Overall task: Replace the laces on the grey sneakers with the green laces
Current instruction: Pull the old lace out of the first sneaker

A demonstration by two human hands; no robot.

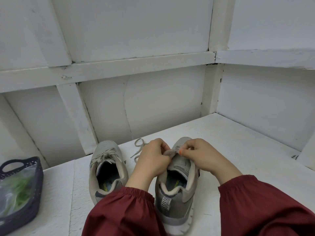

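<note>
A white painted worktop (238, 142) sits in a corner of white panelled walls (136, 28) with raised battens (119, 67).

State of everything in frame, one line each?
left sneaker: upright, laced in grey.
right sneaker: upright, grey lace loosened, ends on table.
left hand: pinching that lace.
right hand: pinching that lace.
basket: upright.
green laces: bagged, inside basket, unused.

Partial lettering "HERS" on left sneaker insole (104, 185), right sneaker insole (175, 183)
</note>
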